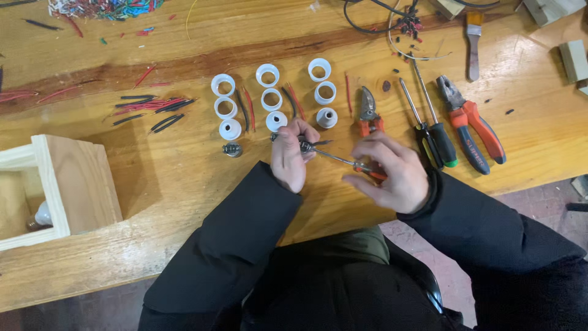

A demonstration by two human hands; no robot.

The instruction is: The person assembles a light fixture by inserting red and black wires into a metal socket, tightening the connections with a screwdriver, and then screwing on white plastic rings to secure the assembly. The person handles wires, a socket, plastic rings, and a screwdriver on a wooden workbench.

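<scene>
My left hand (289, 154) is closed around a small metal lamp-socket insert (304, 144), held just above the wooden counter (184, 178) below the middle column of white plastic rings (270, 98). My right hand (392, 171) pinches the orange handle of a thin screwdriver (343, 159), its tip meeting the insert. Just beyond my right hand lie orange cutters (368, 111), two more screwdrivers (429, 122) and orange-handled pliers (471, 125); a wooden box (67, 184) sits far left
</scene>
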